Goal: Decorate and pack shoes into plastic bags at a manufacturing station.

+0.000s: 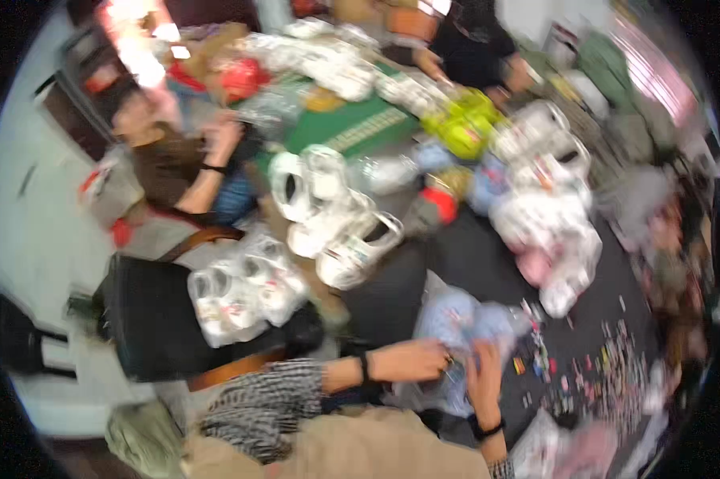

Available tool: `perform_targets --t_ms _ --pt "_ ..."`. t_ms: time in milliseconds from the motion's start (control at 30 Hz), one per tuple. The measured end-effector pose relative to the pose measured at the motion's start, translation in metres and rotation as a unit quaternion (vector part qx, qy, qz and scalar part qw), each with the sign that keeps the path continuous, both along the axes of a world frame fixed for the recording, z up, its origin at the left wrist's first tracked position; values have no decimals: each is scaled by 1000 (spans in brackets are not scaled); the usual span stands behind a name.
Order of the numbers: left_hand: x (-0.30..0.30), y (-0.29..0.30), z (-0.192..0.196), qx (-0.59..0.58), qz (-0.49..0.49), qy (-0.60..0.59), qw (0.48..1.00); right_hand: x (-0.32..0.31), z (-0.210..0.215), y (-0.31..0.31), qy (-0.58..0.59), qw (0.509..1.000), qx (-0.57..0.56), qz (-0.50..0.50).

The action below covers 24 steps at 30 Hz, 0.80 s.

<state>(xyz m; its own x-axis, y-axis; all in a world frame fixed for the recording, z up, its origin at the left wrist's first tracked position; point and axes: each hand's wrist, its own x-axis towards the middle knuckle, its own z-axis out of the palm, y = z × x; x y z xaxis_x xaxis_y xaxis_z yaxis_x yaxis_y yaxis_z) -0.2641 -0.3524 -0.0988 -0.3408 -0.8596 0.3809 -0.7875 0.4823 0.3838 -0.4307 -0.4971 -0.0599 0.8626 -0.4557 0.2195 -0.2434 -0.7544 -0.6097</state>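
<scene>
A pair of light blue clogs point(446, 315) lies in front of me at the edge of the dark table, partly in a clear plastic bag point(412, 395). My left hand point(414, 361), with a dark band at the wrist, reaches in from the left, its fingers closed at the near side of the clogs. From below, my right hand point(484, 382) grips their right side, fingers bent over it. Motion blur hides the exact fingertips. Many small colourful charms point(607, 375) are scattered on the table to the right of my right hand.
White clogs point(236, 299) rest on a black chair to my left, and more white clogs point(344, 247) stand ahead. Yellow-green clogs point(465, 128) and bagged white clogs point(547, 191) lie farther right. One person point(172, 164) sits at far left, another point(472, 48) at the far side.
</scene>
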Motion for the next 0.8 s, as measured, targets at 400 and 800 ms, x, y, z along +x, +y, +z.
perform_targets --t_ms 400,800 --pt "-1 22 9 353 375 232 825 23 12 -14 26 996 -90 -7" --pt "1 -15 -24 280 316 108 900 -90 -66 2 138 947 184 -223"
